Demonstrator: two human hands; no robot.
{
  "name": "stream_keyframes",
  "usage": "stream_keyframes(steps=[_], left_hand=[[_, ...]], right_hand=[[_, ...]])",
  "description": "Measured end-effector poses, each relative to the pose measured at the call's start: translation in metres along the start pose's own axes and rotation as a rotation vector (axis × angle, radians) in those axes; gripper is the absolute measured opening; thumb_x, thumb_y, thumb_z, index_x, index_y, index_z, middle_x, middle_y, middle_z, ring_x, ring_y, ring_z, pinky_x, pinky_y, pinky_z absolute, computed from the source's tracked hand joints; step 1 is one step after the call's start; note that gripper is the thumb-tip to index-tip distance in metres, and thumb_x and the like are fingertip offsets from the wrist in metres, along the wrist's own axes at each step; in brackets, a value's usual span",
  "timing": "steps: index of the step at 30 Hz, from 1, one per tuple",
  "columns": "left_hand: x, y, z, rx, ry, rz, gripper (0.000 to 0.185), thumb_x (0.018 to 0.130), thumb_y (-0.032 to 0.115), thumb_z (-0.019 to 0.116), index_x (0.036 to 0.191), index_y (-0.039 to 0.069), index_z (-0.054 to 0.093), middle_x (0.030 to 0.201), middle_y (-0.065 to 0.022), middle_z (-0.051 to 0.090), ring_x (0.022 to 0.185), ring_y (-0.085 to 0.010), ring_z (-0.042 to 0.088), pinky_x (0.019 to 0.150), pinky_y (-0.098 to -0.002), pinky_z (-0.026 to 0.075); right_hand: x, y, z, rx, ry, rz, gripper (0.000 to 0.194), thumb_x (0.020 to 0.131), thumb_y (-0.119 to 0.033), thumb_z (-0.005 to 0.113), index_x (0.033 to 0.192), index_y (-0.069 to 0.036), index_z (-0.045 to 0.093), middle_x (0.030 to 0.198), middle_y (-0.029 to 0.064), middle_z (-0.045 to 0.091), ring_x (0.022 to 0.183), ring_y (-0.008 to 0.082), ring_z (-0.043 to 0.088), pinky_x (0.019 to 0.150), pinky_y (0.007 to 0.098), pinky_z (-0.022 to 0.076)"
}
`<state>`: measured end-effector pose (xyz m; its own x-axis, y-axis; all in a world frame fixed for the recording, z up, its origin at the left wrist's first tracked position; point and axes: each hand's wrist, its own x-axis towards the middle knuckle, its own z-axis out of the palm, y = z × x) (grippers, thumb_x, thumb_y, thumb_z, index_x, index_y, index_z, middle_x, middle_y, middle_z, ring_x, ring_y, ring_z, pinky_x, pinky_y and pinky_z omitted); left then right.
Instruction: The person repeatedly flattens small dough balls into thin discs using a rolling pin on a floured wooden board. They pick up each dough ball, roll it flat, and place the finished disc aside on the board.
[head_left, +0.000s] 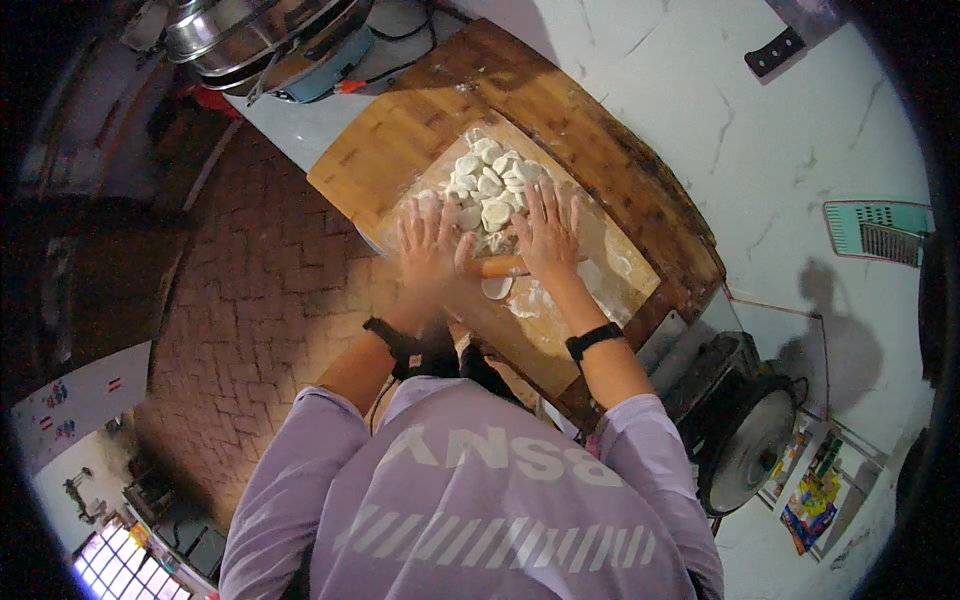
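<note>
A wooden rolling pin (501, 266) lies across a floured board (626, 259). The palm of my right hand (551, 229) covers its right part, fingers spread and pointing away from me. My left hand (426, 238) is flat at the pin's other side, fingers apart; blur near its wrist hides whether it touches the pin. Just beyond my fingertips is a loose pile of small flattened dough pieces (487, 180), dusted with flour. On my side of the pin, a thin dough round (496, 288) shows partly, its far edge under the pin.
Beneath the board is a larger wooden tabletop (375, 154). A metal pot (225, 37) stands at the far left near a cable. To the right are a lidded black pan (750, 450), a green grater (877, 231) on the wall and a black-handled knife (776, 54). Brick floor (247, 262) lies left.
</note>
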<state>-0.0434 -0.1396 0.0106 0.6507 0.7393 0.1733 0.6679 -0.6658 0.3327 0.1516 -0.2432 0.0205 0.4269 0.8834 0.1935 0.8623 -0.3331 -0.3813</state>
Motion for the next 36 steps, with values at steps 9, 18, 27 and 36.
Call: stream_keyframes(steps=[9,18,27,36], left_hand=[[-0.007,-0.003,-0.006,0.044,-0.092,-0.019,0.067,0.102,0.05,0.052,0.159,0.017,0.04,0.169,-0.0144,0.029,0.157,-0.0409,0.019,0.125,-0.0617,0.013],[-0.017,0.002,-0.011,-0.027,-0.139,0.128,0.068,0.102,0.051,0.054,0.158,0.014,0.042,0.168,-0.014,0.03,0.157,-0.0419,0.02,0.124,-0.0624,0.014],[-0.018,-0.009,0.002,-0.03,-0.39,0.083,0.07,0.101,0.056,0.052,0.16,0.019,0.039,0.17,-0.013,0.027,0.158,-0.0411,0.017,0.125,-0.0633,0.012],[-0.013,0.002,-0.019,-0.028,-0.408,0.171,0.074,0.101,0.054,0.052,0.162,0.016,0.035,0.17,-0.0113,0.028,0.157,-0.0409,0.02,0.124,-0.0635,0.014]], right_hand=[[0.001,0.009,0.007,-0.067,-0.08,-0.142,0.062,0.102,-0.037,0.057,0.159,-0.017,0.041,0.167,0.0095,0.033,0.154,0.0331,0.029,0.127,0.0548,0.0156],[-0.022,0.017,0.004,-0.009,-0.16,-0.182,0.062,0.103,-0.033,0.057,0.159,-0.014,0.04,0.167,0.0181,0.031,0.155,0.0403,0.025,0.126,0.0586,0.0146],[-0.01,0.001,0.002,-0.015,-0.303,-0.188,0.065,0.099,-0.038,0.063,0.158,-0.02,0.044,0.167,0.0129,0.032,0.156,0.0358,0.024,0.126,0.0582,0.0153],[-0.008,0.003,0.011,-0.077,-0.29,-0.234,0.063,0.103,-0.039,0.056,0.16,-0.019,0.038,0.168,0.0142,0.031,0.155,0.0347,0.026,0.127,0.059,0.0123]])
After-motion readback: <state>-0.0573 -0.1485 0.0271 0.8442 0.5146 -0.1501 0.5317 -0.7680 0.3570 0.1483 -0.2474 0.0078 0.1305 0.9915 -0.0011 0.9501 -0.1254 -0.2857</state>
